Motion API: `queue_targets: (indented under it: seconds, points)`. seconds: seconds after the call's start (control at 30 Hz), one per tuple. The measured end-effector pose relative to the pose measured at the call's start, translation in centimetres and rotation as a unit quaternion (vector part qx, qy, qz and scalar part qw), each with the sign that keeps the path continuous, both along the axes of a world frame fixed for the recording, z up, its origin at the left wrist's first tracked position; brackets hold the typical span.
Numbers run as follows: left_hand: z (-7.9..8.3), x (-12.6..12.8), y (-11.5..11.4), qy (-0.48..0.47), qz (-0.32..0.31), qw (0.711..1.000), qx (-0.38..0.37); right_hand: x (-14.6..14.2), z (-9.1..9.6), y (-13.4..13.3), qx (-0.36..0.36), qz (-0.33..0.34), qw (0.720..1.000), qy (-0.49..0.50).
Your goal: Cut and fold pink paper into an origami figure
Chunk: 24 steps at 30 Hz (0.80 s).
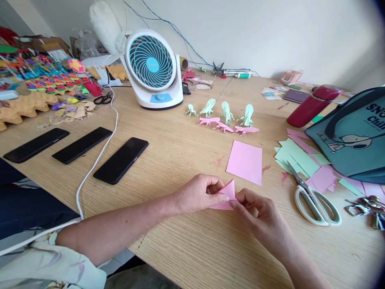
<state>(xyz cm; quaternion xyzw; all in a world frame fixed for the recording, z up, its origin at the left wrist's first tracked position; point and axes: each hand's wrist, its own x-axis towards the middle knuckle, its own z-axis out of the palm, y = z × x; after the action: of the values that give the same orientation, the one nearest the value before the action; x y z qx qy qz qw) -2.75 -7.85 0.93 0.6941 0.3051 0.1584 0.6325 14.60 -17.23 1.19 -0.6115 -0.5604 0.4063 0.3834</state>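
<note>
A small piece of folded pink paper (pixel 229 190) is held between both hands, just above the wooden table (pixel 186 245). My left hand (pixel 201 194) pinches its left side between thumb and fingers. On the right side, my right hand (pixel 258 208) grips the edge with thumb and forefinger. One corner of the paper points up; its lower part is partly behind the thumbs. Beyond the hands lies a flat pink sheet (pixel 244 162). Farther back stand several folded paper figures, a green one (pixel 227 112) among those behind and a pink one (pixel 246 130) in front.
White-handled scissors (pixel 315 204) and keys (pixel 368 209) lie at right, near green paper pieces (pixel 296 156), a blue bag (pixel 355 134) and a red flask (pixel 314 105). A fan (pixel 152 66) stands at the back. Three phones, one nearest (pixel 121 160), and a white cable (pixel 98 160) occupy the left.
</note>
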Motion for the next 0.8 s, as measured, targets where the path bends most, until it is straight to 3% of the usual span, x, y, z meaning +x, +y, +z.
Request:
queue_targets:
  seconds: [0.2,0.8]
  points:
    - [0.5,0.0,-0.1,-0.021,-0.014,1.0,-0.003,-0.7,-0.3,-0.2,-0.003,-0.009,0.999,-0.037]
    - [0.5,0.2,-0.9,-0.023,0.024,0.999,-0.003,-1.1,0.0,-0.1,-0.049,0.022,0.999,-0.002]
